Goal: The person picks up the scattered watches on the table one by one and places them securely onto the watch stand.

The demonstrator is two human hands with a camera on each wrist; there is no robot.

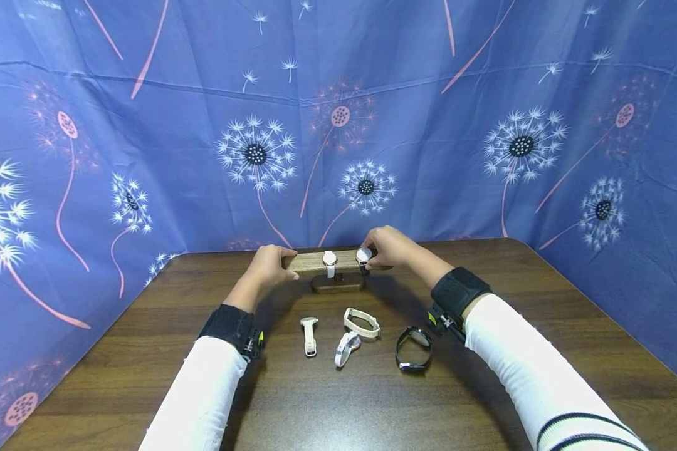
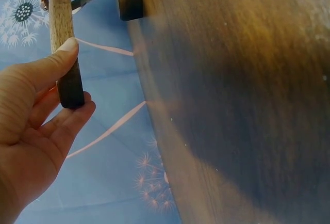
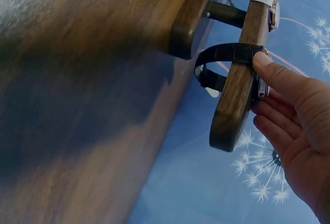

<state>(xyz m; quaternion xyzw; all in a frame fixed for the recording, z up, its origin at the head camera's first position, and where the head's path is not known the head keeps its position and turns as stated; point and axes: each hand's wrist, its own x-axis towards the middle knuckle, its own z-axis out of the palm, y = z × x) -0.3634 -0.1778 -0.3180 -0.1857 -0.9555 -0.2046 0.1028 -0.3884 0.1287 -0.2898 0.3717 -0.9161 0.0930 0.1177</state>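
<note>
A wooden watch stand [image 1: 307, 262] stands near the far edge of the table, its bar raised above an oval base. My left hand [image 1: 267, 265] grips the bar's left end, thumb on one side and fingers on the other in the left wrist view. Around the bar's right part loops a black-strapped watch [image 3: 227, 53]; my right hand [image 3: 301, 115] pinches it at the case, thumb by the strap. A white-strapped watch [image 1: 330, 258] hangs around the bar near its middle, between the hands.
Nearer on the table [image 1: 203, 388] lie a cream-strapped watch [image 1: 309, 338], a closed cream watch loop [image 1: 362, 324], a white watch [image 1: 346, 348] and a black watch [image 1: 414, 351]. Behind the table hangs a blue dandelion-print cloth [image 1: 423, 144].
</note>
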